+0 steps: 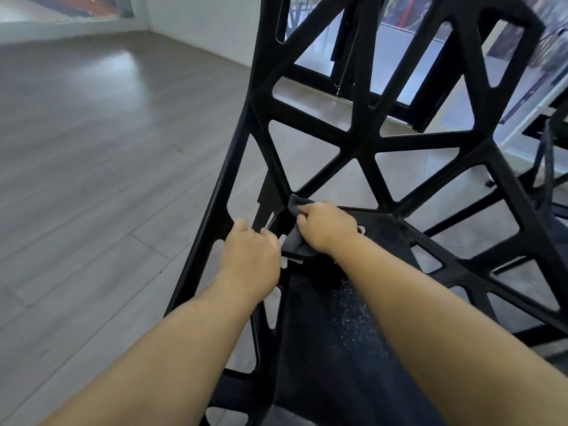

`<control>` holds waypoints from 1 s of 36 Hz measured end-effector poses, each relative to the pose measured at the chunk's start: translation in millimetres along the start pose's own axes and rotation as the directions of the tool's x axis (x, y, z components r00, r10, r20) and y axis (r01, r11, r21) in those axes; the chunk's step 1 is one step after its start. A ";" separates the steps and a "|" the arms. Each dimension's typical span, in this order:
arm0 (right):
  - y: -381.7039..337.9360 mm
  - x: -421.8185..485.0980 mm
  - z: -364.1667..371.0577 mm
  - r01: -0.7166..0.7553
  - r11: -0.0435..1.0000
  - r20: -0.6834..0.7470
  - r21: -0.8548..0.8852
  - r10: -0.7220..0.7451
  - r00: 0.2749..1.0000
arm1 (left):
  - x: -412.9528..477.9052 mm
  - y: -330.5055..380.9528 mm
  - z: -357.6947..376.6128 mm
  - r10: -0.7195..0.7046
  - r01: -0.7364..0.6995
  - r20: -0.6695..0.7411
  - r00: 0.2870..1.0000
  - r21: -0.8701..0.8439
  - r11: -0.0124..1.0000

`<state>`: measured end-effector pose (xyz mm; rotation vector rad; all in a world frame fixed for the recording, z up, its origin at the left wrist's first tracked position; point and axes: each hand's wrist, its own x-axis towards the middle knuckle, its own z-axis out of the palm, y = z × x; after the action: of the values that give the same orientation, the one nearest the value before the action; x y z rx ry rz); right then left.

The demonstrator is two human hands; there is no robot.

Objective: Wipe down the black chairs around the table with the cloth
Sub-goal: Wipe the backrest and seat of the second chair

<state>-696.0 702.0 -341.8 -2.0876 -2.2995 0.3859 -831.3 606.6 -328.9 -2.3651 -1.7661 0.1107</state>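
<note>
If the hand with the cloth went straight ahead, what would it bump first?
Probably the chair, where its back's slanted bars meet just past the cloth the right hand holds. Depth is unclear.

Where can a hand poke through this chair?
Through the big triangular gaps in the back of the black chair, above both hands. Crowded at the seat corner, where the left hand and the right hand with the cloth meet.
</note>
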 end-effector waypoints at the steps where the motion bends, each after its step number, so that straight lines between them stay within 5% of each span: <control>1: 6.3 -0.2 1.4 -0.017 1.000 0.000 -0.003 0.017 1.000 | 0.1 -0.4 -4.3 -0.007 0.008 -0.023 1.000 0.043 0.999; 8: 91.5 -23.7 -12.4 -0.255 0.943 -0.029 -0.215 0.255 0.967 | 2.4 5.2 2.4 -0.042 0.041 -0.040 0.998 -0.030 0.999; 15: 112.3 -16.8 -21.8 -0.474 0.878 -0.136 0.062 0.478 0.868 | 5.6 13.8 2.1 -0.044 0.043 -0.026 0.999 -0.019 0.999; 19: 59.2 -5.5 -8.0 -0.385 0.910 -0.099 0.156 0.402 0.910 | 5.9 13.2 1.1 -0.079 0.080 -0.016 0.997 0.066 0.995; 22: 19.9 -8.1 2.8 -0.121 0.983 -0.106 0.136 0.135 0.985 | 6.8 12.5 1.7 -0.083 0.082 0.003 0.997 0.107 0.991; 26: 18.9 -12.3 5.0 0.151 0.980 -0.053 0.131 -0.145 0.988 | 7.8 13.6 8.1 -0.098 0.098 -0.055 0.994 -0.008 0.995; 30: 74.1 -4.5 -6.8 -0.038 0.996 -0.097 -0.076 0.031 0.995 | 5.0 12.1 5.7 -0.062 0.064 -0.045 0.997 0.038 0.997; 33: 124.1 -6.3 -18.9 -0.303 0.949 -0.142 -0.083 0.289 0.947 | 6.5 12.4 4.6 -0.074 0.075 -0.032 0.997 0.035 0.997; 36: 137.9 -5.2 -20.8 -0.380 0.924 -0.164 -0.048 0.368 0.915 | 7.7 12.1 5.9 -0.081 0.081 -0.024 0.996 0.019 0.997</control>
<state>-556.9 711.4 -346.9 -2.5024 -1.8556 0.1300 -818.7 611.3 -336.6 -2.2684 -1.8382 0.0891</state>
